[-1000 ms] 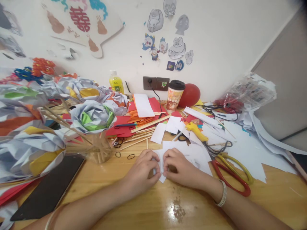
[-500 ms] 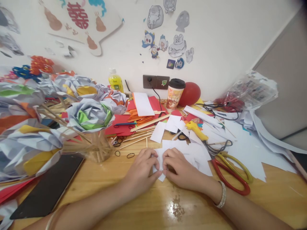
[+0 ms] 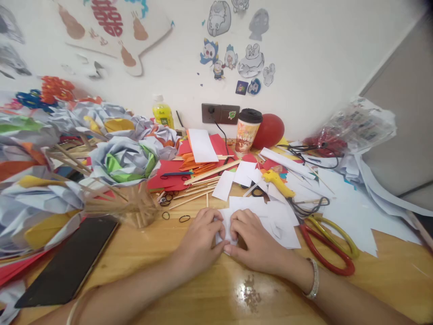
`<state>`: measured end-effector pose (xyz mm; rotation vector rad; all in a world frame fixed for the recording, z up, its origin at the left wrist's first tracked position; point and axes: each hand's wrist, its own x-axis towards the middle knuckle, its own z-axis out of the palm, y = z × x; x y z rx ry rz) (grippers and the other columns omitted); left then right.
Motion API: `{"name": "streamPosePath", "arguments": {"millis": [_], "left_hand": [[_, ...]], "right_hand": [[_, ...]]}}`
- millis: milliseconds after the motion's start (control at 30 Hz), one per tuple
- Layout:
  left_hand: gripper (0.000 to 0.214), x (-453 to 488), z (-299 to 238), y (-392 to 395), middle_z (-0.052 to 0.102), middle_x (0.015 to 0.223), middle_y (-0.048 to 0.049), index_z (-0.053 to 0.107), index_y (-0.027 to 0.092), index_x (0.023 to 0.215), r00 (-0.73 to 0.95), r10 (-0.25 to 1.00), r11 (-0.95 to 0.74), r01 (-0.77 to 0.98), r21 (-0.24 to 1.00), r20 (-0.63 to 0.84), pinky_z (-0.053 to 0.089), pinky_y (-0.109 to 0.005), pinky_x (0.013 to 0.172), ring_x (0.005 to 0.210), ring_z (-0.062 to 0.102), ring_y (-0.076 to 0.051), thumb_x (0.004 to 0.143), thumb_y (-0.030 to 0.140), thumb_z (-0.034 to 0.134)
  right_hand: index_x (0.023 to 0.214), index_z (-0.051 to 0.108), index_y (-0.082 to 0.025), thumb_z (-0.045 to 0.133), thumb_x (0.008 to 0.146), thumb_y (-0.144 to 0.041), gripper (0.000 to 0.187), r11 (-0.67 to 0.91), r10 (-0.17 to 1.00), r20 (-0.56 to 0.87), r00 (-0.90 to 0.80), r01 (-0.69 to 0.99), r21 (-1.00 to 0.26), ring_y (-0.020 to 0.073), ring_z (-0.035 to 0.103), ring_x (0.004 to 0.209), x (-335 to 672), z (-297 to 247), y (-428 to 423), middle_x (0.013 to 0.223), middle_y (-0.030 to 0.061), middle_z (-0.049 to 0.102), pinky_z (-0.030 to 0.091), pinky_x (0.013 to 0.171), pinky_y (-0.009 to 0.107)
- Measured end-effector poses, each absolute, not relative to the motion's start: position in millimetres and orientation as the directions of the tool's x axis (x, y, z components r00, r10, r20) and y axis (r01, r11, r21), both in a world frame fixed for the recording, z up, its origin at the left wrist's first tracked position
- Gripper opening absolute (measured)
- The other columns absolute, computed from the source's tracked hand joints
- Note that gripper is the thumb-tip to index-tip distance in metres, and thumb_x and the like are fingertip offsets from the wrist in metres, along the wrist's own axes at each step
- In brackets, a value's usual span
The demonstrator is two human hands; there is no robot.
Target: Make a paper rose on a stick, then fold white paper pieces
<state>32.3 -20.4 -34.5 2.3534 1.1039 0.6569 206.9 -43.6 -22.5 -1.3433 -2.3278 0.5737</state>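
A small white paper piece (image 3: 225, 227) lies on the wooden table (image 3: 189, 289) between my two hands. My left hand (image 3: 199, 241) presses on its left side with curled fingers pinching the edge. My right hand (image 3: 252, 241) covers its right side, fingers bent down on the paper, thumb meeting the left thumb at the paper's near corner. Most of the piece is hidden under my fingers. Loose white paper sheets (image 3: 270, 214) lie just behind my right hand.
Red and yellow-handled scissors (image 3: 329, 246) lie right of my right hand. A yellow glue gun (image 3: 277, 183), wooden sticks (image 3: 199, 183), small black rubber bands (image 3: 184, 219), a coffee cup (image 3: 247, 133) and a jar of paper flowers (image 3: 125, 171) stand behind. A dark tablet (image 3: 67, 262) lies left.
My hands have closed in further over the white piece, hiding its near corner that showed before. The view has shifted slightly.
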Motion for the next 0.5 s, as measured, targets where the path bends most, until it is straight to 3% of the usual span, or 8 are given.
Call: {"name": "streamPosePath", "arguments": {"millis": [267, 500], "left_hand": [[0.011, 32, -36, -20, 0.052, 0.097, -0.0044, 0.055, 0.019, 0.069, 0.563, 0.79, -0.585, 0.575, 0.572, 0.243, 0.04, -0.036, 0.083, 0.097, 0.047, -0.023, 0.069, 0.014, 0.065], [0.011, 31, -37, -20, 0.052, 0.097, -0.0046, 0.055, 0.019, 0.068, 0.569, 0.778, -0.606, 0.565, 0.56, 0.267, 0.041, -0.036, 0.082, 0.096, 0.048, -0.023, 0.07, 0.016, 0.065]], "right_hand": [[0.071, 0.042, -0.019, 0.069, 0.065, -0.02, 0.028, 0.363, 0.921, 0.106, -0.375, 0.727, -0.583, 0.0192, 0.041, 0.085, 203, -28, -45, 0.088, 0.0008, 0.046, 0.036, 0.074, 0.033], [0.071, 0.042, -0.02, 0.053, 0.069, 0.0, 0.023, 0.381, 0.892, 0.102, -0.44, 0.611, -0.694, 0.0175, 0.044, 0.085, 215, -24, -37, 0.086, 0.0001, 0.049, 0.036, 0.076, 0.032]]}}
